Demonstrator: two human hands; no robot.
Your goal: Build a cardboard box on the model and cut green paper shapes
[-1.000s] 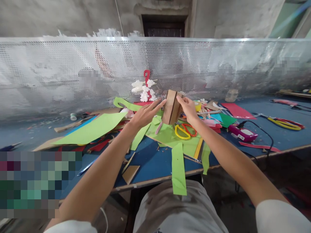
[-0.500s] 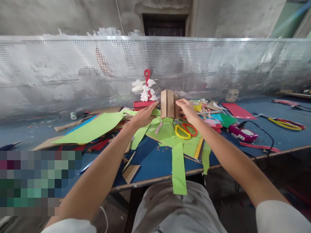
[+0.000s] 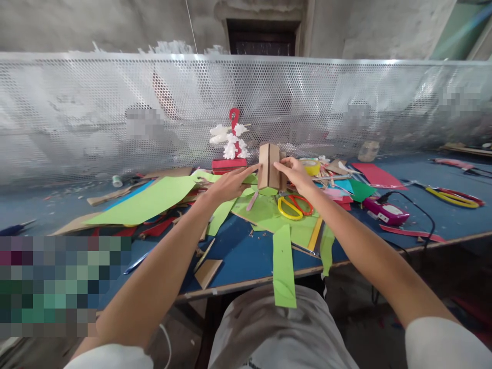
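Observation:
A folded brown cardboard piece (image 3: 264,169), like a small box with a dark seam down its front, stands upright on green paper (image 3: 253,207) in front of me. My right hand (image 3: 295,171) pinches its right side, with fingertips at the front face. On the other side, my left hand (image 3: 230,183) stretches its fingers out so that the tips touch the cardboard's left edge; the thumb is apart from it. Scissors with yellow and orange handles (image 3: 291,209) lie just below the cardboard, their blades partly hidden. A small pinkish stick (image 3: 252,201) rests beside them.
Behind stands a red stand with white flower-like pieces (image 3: 234,148), before a perforated metal screen (image 3: 307,102). Rightward lie a purple device (image 3: 388,212) with a black cable, and pliers (image 3: 451,196). A green strip (image 3: 283,266) overhangs the table edge; paper scraps crowd both sides.
My right fingers have moved left onto the cardboard's front face. My left fingertips have come further right against its edge. The cardboard has turned slightly.

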